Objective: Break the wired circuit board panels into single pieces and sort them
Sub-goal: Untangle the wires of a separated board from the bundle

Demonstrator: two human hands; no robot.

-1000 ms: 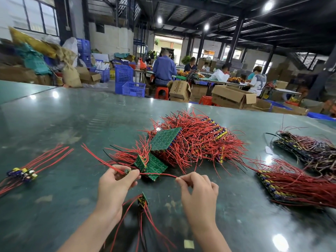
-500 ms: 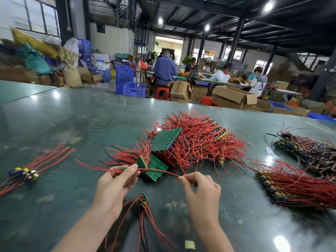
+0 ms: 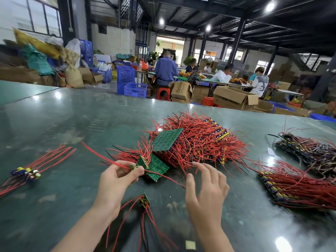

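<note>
The left hand (image 3: pixel 116 180) pinches a small single green circuit board piece with red wires (image 3: pixel 134 167) above the dark green glossy desk (image 3: pixel 72 115), while the right hand (image 3: pixel 206 188) hovers beside it with fingers spread and relaxed, holding nothing. Just beyond both hands lies a big heap of green circuit board panels with red wires (image 3: pixel 190 142). Between the wrists lies another small wired board piece (image 3: pixel 144 200), and a small cluster of separated pieces with red wires (image 3: pixel 27 173) sits well left of the left hand.

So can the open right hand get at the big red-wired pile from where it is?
Probably yes: the right hand hovers open beside the pile, its fingertips by the nearest wires, nothing between.
</note>
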